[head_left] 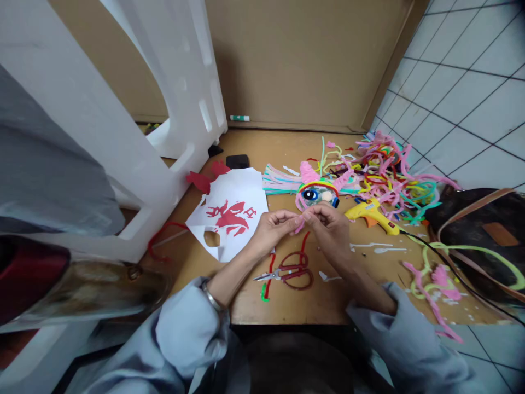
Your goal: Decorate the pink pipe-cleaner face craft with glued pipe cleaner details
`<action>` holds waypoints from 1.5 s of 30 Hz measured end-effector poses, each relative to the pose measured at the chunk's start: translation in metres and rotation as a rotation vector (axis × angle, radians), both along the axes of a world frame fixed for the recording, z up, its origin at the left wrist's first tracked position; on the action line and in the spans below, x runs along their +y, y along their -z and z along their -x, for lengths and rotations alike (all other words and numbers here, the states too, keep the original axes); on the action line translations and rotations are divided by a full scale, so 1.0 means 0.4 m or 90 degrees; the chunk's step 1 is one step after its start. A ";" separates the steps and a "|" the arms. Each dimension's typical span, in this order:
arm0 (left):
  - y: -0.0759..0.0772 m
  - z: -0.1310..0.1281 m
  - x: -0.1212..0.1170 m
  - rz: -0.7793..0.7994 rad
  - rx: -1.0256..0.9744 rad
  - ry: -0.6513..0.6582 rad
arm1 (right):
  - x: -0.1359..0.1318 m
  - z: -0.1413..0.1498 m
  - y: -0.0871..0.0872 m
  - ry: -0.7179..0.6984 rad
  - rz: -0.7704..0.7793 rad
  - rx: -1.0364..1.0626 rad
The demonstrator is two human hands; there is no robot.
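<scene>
Both hands meet above the middle of the table. My left hand (281, 225) pinches a short piece of pink pipe cleaner (300, 224) between thumb and fingers. From the other side my right hand (327, 221) grips the same piece, fingertips close to the left ones. Just behind them lies a craft animal head (320, 191) with pink ears, a rainbow band and a blue-rimmed eye; its lower part is hidden by my hands. Red-handled scissors (289, 272) rest below, across red pipe cleaner pieces (270, 268), one with a green end.
A yellow glue gun (375, 214) with a black cord lies right of my hands, beside a tangled pile of pipe cleaners (385, 175). White paper (233, 189) with red cut-outs is at left. A brown bag (471, 235) stands right; a white plastic frame (192, 82) rises left.
</scene>
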State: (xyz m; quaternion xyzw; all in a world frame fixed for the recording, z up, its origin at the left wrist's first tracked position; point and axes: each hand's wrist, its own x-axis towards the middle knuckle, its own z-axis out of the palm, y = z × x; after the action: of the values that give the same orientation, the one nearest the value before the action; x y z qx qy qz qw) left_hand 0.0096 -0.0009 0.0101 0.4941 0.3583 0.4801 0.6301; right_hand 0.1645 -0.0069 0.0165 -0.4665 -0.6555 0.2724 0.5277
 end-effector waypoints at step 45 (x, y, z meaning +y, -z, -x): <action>0.024 -0.004 0.000 0.001 -0.021 -0.077 | 0.005 0.019 -0.014 -0.039 0.172 0.213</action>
State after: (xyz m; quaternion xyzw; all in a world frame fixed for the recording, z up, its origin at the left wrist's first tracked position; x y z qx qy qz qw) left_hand 0.0111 -0.0008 0.0005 0.4634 0.3773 0.5249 0.6062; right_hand 0.1571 -0.0050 0.0220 -0.4610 -0.5300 0.4476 0.5534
